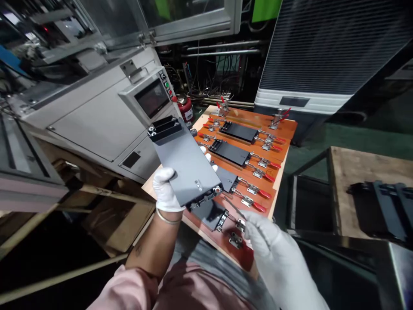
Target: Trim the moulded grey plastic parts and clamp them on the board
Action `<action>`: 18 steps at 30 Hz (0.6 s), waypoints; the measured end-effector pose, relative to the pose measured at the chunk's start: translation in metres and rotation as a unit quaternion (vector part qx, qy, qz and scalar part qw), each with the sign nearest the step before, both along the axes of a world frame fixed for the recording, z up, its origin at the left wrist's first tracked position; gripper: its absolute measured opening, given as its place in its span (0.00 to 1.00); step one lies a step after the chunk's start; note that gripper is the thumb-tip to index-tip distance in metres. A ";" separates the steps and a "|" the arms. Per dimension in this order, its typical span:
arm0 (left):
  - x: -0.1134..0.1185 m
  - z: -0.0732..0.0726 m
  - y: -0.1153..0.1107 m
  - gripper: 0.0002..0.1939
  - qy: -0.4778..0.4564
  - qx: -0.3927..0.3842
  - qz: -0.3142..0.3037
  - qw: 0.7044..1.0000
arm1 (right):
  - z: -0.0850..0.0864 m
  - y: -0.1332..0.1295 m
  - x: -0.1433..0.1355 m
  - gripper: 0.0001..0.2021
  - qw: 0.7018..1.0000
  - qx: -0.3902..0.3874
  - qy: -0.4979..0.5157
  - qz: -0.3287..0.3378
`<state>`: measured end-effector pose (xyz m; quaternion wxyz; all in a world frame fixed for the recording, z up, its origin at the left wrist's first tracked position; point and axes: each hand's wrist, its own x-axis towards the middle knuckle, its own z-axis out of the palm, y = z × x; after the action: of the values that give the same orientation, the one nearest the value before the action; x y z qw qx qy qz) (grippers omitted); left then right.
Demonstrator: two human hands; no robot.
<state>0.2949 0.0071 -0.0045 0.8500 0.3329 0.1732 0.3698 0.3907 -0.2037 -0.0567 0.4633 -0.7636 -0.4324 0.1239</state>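
My left hand [166, 189], in a white glove, grips a dark grey rectangular panel [187, 163] by its edges and holds it tilted above the board. Black end pieces with round metal fittings sit at both ends of this panel. Gloved too, my right hand [271, 241] is closed around a thin dark tool [235, 208], whose tip lies close to the panel's near right corner; whether they touch I cannot tell. Underneath is an orange-brown fixture board [267, 120] bearing similar panels, among them a far panel [238, 131] and a second panel [230, 151], between toggle clamps [253, 189] with red handles.
On the left stands a grey machine with a control screen [152, 99] and coloured buttons. A red fire extinguisher [186, 110] is behind the board. To the right, a wooden-topped table [348, 168] carries several dark parts [380, 206]. A large ribbed unit [309, 56] rises at the back.
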 end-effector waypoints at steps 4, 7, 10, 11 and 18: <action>-0.003 -0.001 0.001 0.35 0.008 0.016 0.038 0.999 | -0.009 0.009 -0.005 0.15 0.998 -0.009 -0.052 -0.039; -0.002 -0.002 0.001 0.34 0.005 0.034 0.049 0.998 | -0.014 0.012 -0.006 0.16 0.997 -0.003 -0.067 -0.032; 0.002 -0.004 0.000 0.33 -0.003 0.040 0.072 0.997 | -0.017 0.012 -0.007 0.17 0.998 -0.001 -0.058 -0.024; 0.004 -0.005 -0.001 0.33 -0.006 0.037 0.074 0.997 | -0.016 0.011 -0.007 0.17 0.999 -0.001 -0.046 -0.025; 0.016 -0.008 -0.006 0.33 0.001 0.019 0.065 0.998 | 0.001 0.011 -0.004 0.15 0.999 -0.014 0.030 0.001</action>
<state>0.3104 0.0007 -0.0129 0.8177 0.3370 0.1885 0.4270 0.3869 -0.1930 -0.0557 0.4653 -0.7655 -0.4172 0.1531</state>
